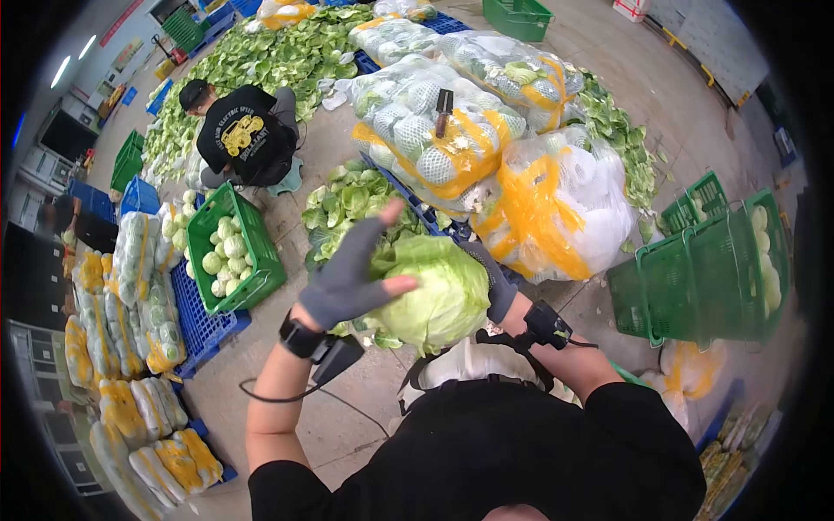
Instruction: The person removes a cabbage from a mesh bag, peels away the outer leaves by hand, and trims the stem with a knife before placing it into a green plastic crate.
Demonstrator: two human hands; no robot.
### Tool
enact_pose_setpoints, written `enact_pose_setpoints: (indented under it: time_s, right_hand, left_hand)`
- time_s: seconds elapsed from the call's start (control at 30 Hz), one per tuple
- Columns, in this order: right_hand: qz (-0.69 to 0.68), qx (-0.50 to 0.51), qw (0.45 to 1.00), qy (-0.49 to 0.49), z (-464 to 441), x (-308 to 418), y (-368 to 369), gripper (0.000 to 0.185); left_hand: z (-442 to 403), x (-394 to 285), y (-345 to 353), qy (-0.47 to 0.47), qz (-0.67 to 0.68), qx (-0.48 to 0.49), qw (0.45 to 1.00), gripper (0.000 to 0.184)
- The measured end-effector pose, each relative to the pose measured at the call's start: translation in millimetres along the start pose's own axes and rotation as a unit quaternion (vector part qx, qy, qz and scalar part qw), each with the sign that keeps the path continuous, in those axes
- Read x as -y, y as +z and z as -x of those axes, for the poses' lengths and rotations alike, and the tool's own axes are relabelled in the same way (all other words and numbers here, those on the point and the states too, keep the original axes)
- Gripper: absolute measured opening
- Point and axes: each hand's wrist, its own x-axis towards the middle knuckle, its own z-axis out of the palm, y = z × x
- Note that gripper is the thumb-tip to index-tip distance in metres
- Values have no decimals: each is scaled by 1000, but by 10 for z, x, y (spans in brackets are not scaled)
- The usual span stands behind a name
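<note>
A pale green cabbage (439, 291) is held up in front of my body, its outer leaves loose on the left side. My right hand (495, 282), in a dark grey fingerless glove, supports it from the right; part of its fingers is hidden behind the cabbage. My left hand (352, 273), gloved the same way, is at the cabbage's left side with thumb and fingers spread apart. Its thumb lies over the cabbage's surface. Below and behind is a heap of loose cabbage leaves (352, 201).
Netted cabbage bags (556, 204) sit ahead, with a dark-handled tool (444, 113) on one. A green crate of cabbages (269, 282) stands left, stacked green crates (695, 286) right. A co-worker in black (243, 135) sits by a big leaf pile (269, 56). Bagged cabbages (139, 321) line the left.
</note>
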Motion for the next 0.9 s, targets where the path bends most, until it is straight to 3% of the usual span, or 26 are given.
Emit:
enact_pose_setpoints:
  time_s: [0.07, 0.13, 0.17, 0.2, 0.27, 0.33, 0.37, 0.4, 0.43, 0.47, 0.5, 0.53, 0.57, 0.6, 0.63, 0.67, 0.7, 0.73, 0.77, 0.8, 0.87, 0.9]
  right_hand:
    - [59, -11, 998, 1, 26, -47, -57, 32]
    - [-6, 47, 999, 25, 83, -117, -186, 28]
    - [101, -8, 995, -6, 160, -137, -105, 25]
    - [100, -9, 995, -6, 244, -165, -14, 25]
    - [19, 5, 998, -67, 342, -191, 116, 21]
    - [-33, 49, 998, -28, 262, -208, 39, 19]
    - [146, -10, 988, -48, 333, -117, 308, 19]
    - [318, -70, 943, -63, 383, -75, 452, 19]
    - [114, 36, 993, -1, 268, -143, 130, 24]
    - [114, 35, 993, 1, 181, -141, 72, 24]
    - [-12, -7, 995, 98, 67, -121, 59, 31]
    - [-136, -49, 971, 193, -30, -90, 74, 38]
    - [-10, -76, 988, 134, -9, 22, 271, 53]
    - [-7, -76, 988, 138, 6, 67, 240, 53]
    - [-97, 2, 986, 136, 54, 127, 180, 57]
    - [-184, 81, 971, 131, 54, 168, 147, 61]
    - [-94, -71, 992, 37, 73, 72, 114, 67]
    - [-89, -69, 993, 40, 95, 21, 168, 67]
    - [-58, -54, 997, 9, 133, -48, 249, 68]
    - [-29, -39, 999, -23, 157, -83, 290, 70]
    - [-97, -15, 995, -6, 148, -63, 72, 64]
    - [-109, 13, 993, -40, 150, -44, 30, 61]
  left_hand:
    - [26, 109, 50, -58, -1, 27, 998, 39]
    - [-11, 255, 83, -111, 0, 60, 992, 39]
    - [-52, 331, 76, -139, -92, 21, 986, 36]
    - [-60, 421, 82, -165, -184, -18, 969, 33]
    - [48, 721, 169, -215, -194, 21, 957, 41]
    - [199, 843, 248, -293, -59, 47, 953, 53]
    - [237, 742, 178, -322, 175, 37, 930, 62]
    - [315, 776, 193, -321, 176, 42, 930, 62]
    - [414, 841, 233, -264, 299, 104, 911, 68]
    - [504, 863, 262, -200, 415, 159, 873, 74]
    - [505, 612, 228, -286, 415, 234, 831, 80]
    - [581, 649, 292, -284, 416, 230, 833, 80]
    - [654, 730, 370, -346, 517, 150, 768, 81]
    - [728, 799, 423, -399, 608, 66, 683, 82]
    - [734, 763, 390, -391, 689, 38, 609, 73]
    - [749, 794, 411, -387, 691, 35, 610, 73]
    - [743, 853, 469, -336, 610, -60, 715, 67]
    - [732, 872, 544, -279, 514, -154, 796, 60]
    - [586, 534, 521, -297, 352, -236, 856, 49]
    - [577, 460, 562, -277, 307, -242, 878, 44]
    - [637, 462, 604, -277, 177, -218, 919, 41]
    - [621, 467, 575, -275, 178, -219, 919, 41]
